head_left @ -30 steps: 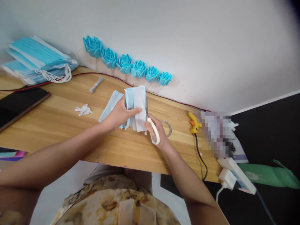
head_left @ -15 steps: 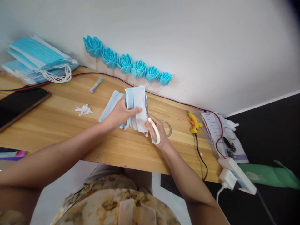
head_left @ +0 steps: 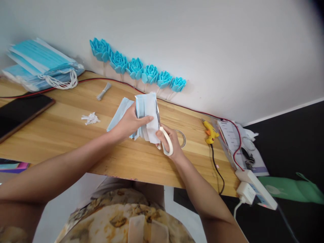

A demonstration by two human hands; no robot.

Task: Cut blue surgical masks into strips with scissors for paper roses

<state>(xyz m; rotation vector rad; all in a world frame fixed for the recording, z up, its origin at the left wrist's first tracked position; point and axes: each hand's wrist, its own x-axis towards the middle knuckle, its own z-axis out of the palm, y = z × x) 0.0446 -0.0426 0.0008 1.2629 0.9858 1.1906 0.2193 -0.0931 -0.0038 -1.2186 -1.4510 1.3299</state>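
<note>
My left hand [head_left: 128, 123] grips a folded light-blue face mask [head_left: 146, 114] upright above the wooden table [head_left: 63, 131], thumb across its front. My right hand [head_left: 170, 141] is closed on white-handled scissors [head_left: 165, 140], whose blades run up along the mask's right edge. A second pale blue mask piece [head_left: 117, 114] lies on the table behind my left hand.
A row of blue mask flowers [head_left: 136, 69] leans on the wall. A stack of masks [head_left: 40, 69] and a dark tablet [head_left: 20, 113] lie at the left. White scraps [head_left: 90, 118], a tape roll [head_left: 181, 137], a yellow glue gun [head_left: 209, 132] and a power strip [head_left: 255, 189] are nearby.
Both hands hold nearly the same pose; the scissors blades shifted very slightly along the mask's right edge.
</note>
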